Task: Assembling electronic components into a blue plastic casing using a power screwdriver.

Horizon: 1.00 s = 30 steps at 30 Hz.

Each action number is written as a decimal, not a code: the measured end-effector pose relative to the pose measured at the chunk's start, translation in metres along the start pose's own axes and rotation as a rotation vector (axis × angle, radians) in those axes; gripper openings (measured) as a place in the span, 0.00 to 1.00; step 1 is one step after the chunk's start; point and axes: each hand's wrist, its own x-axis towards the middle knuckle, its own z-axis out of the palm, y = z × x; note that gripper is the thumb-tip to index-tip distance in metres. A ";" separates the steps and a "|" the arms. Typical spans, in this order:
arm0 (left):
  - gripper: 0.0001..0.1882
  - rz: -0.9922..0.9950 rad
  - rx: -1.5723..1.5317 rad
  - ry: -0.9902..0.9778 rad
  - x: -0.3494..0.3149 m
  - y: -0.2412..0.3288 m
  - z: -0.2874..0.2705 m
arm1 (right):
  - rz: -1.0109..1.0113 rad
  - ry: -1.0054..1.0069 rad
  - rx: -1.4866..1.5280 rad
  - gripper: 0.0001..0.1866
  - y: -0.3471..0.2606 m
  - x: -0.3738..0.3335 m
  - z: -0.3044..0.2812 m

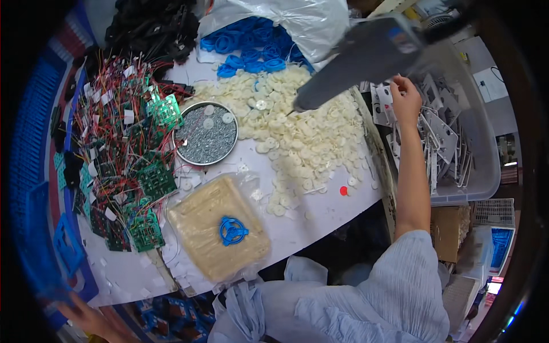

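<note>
Right hand (405, 100) is reaching to a white plate (382, 98) at the clear bin's (485, 171) left side; can't tell if grip's closed. Left hand (84, 318) is blurring beside blue plastic (49, 288), lower left; grip unclear.

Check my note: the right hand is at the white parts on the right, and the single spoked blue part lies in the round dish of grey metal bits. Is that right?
Not quite. In the head view, the spoked blue part lies on the tan plastic-wrapped pad, not in the round dish. The right hand is at the white parts, as noted.
</note>
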 end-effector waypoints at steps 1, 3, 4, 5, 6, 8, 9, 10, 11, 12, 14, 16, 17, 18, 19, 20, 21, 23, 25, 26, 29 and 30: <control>0.18 0.243 0.055 -0.113 -0.023 0.014 0.006 | -0.064 0.042 -0.189 0.18 0.009 0.011 -0.014; 0.12 0.460 0.100 -0.387 -0.062 0.061 -0.004 | -0.122 0.123 -0.448 0.20 0.026 0.034 -0.023; 0.10 0.419 0.075 -0.559 -0.078 0.076 -0.010 | -0.154 0.161 -0.571 0.20 0.031 0.045 -0.025; 0.11 0.463 -0.005 -0.603 -0.096 0.076 -0.011 | -0.042 0.038 -0.620 0.21 0.034 0.055 -0.023; 0.11 0.505 -0.078 -0.646 -0.113 0.076 -0.011 | 0.069 -0.090 -0.658 0.22 0.034 0.063 -0.018; 0.13 0.348 -0.055 -0.768 -0.138 0.091 -0.011 | 0.285 -0.351 -0.732 0.23 0.033 0.077 -0.011; 0.13 0.357 -0.071 -0.815 -0.141 0.102 -0.008 | 0.286 -0.289 -0.758 0.22 0.038 0.082 -0.011; 0.13 0.329 -0.074 -0.834 -0.141 0.117 -0.004 | 0.285 -0.224 -0.781 0.22 0.044 0.088 -0.012; 0.14 0.302 -0.078 -0.854 -0.141 0.133 -0.001 | 0.286 -0.159 -0.804 0.22 0.050 0.093 -0.016; 0.15 0.276 -0.083 -0.878 -0.141 0.142 0.001 | 0.249 -0.105 -0.801 0.21 0.054 0.096 -0.022; 0.19 0.211 -0.171 -0.845 -0.142 0.133 0.014 | 0.159 0.043 -0.752 0.20 0.078 0.106 -0.061; 0.24 0.148 -0.266 -0.815 -0.143 0.125 0.029 | 0.008 0.230 -0.566 0.20 0.122 0.118 -0.101; 0.23 -0.009 -0.186 -0.825 -0.136 0.137 0.027 | 0.043 0.234 -0.516 0.19 0.095 0.110 -0.100; 0.24 -0.012 -0.149 -0.773 -0.134 0.134 0.028 | 0.093 0.263 -0.332 0.19 0.070 0.094 -0.091; 0.24 -0.011 -0.144 -0.744 -0.134 0.124 0.038 | 0.006 0.258 -0.272 0.18 0.078 0.084 -0.108; 0.25 -0.010 -0.140 -0.715 -0.133 0.118 0.047 | 0.051 0.275 -0.044 0.17 0.086 0.070 -0.120; 0.28 -0.153 -0.188 -0.759 -0.132 0.119 0.053 | 0.093 0.305 0.185 0.17 0.091 0.056 -0.131; 0.28 -0.318 -0.363 -0.699 -0.130 0.121 0.058 | 0.190 0.303 0.516 0.14 0.055 0.012 -0.136; 0.27 -0.531 -0.560 -0.710 -0.126 0.121 0.058 | 0.146 0.302 0.746 0.14 0.053 -0.039 -0.166; 0.26 -0.666 -0.671 -0.764 -0.121 0.120 0.056 | 0.178 0.335 1.049 0.15 0.077 -0.067 -0.193; 0.24 -0.794 -0.979 -0.807 -0.113 0.106 0.042 | 0.171 -0.322 1.754 0.12 0.063 -0.129 -0.235; 0.23 -0.791 -1.043 -0.782 -0.107 0.106 0.024 | 0.112 -0.405 1.864 0.09 0.024 -0.137 -0.220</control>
